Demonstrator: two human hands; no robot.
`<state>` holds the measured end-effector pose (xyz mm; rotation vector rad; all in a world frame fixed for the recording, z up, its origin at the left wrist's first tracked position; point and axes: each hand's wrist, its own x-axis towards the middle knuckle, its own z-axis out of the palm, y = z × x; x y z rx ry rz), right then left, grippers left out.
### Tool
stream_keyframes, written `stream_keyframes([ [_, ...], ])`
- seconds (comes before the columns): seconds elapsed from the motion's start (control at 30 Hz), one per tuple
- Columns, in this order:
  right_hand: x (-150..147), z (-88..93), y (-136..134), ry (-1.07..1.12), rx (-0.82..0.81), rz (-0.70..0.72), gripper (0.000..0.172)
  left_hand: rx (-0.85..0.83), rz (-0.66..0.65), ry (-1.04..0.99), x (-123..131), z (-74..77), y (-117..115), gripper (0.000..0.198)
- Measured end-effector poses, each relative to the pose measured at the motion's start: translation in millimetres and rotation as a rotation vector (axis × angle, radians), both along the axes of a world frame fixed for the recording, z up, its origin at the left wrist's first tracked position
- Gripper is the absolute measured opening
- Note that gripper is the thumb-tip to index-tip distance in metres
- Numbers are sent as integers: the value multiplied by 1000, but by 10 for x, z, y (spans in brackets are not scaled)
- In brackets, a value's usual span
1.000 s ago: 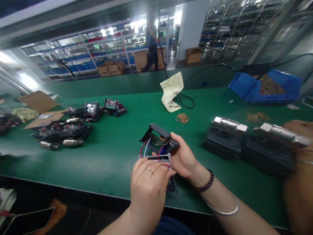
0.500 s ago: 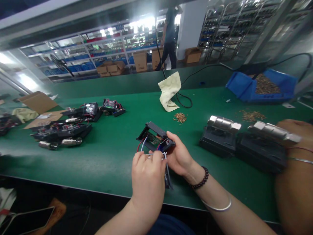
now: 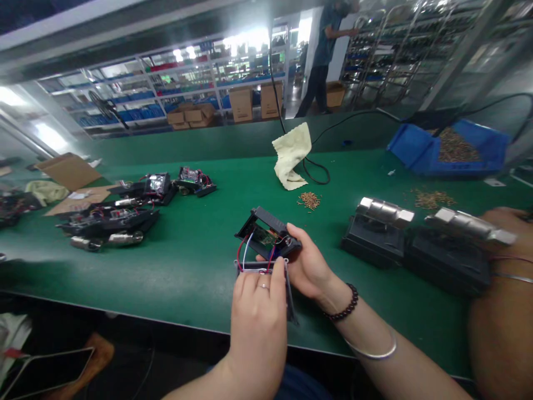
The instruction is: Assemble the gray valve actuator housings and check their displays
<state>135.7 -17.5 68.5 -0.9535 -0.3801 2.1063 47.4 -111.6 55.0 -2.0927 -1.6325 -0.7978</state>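
My right hand (image 3: 308,265) holds a black plastic housing (image 3: 266,214), tilted over the bench, with a green circuit board (image 3: 263,238) inside. Red, white and blue wires (image 3: 245,253) run from it down to a second black half, a cover with a pale rim (image 3: 290,297). Over this cover lies my left hand (image 3: 259,316), its fingers bent and closed on it; the fingertips and most of the cover are hidden. A small pile of brass-coloured screws (image 3: 309,200) lies beyond the housing.
Two black units with metal fittings (image 3: 385,211) stand at right, beside another person's arm (image 3: 502,311). Several opened units (image 3: 108,222) lie at left. A yellow cloth (image 3: 291,158), a cable (image 3: 318,175) and a blue bin of screws (image 3: 410,147) sit at the back.
My left hand has shifted slightly down and right, and its fingers have moved onto the cover, showing more of the wires and the rim. A person in the background has walked to the right.
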Motion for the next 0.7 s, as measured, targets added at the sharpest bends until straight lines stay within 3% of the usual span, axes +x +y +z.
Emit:
stream_keyframes([
  [0.13, -1, 12, -19, -33, 17, -7, 35, 9, -31, -139, 6, 3, 74, 18],
  [0.3, -4, 24, -28, -45, 23, -10, 35, -62, 54, -65, 85, -13, 76, 17],
  [0.43, 15, -29, -26, -77, 69, 36, 36, -12, 35, -192, 85, -55, 26, 21],
  [0.53, 70, -105, -44, -64, 206, 19, 36, 63, 179, -239, 32, -100, 30, 20],
  [0.6, 132, -157, -75, -56, 287, -32, 38, 66, 290, -166, -20, -128, 46, 39],
  [0.7, 242, -216, -148, -97, 368, -80, 43, 32, 273, -67, -75, -158, 53, 62],
])
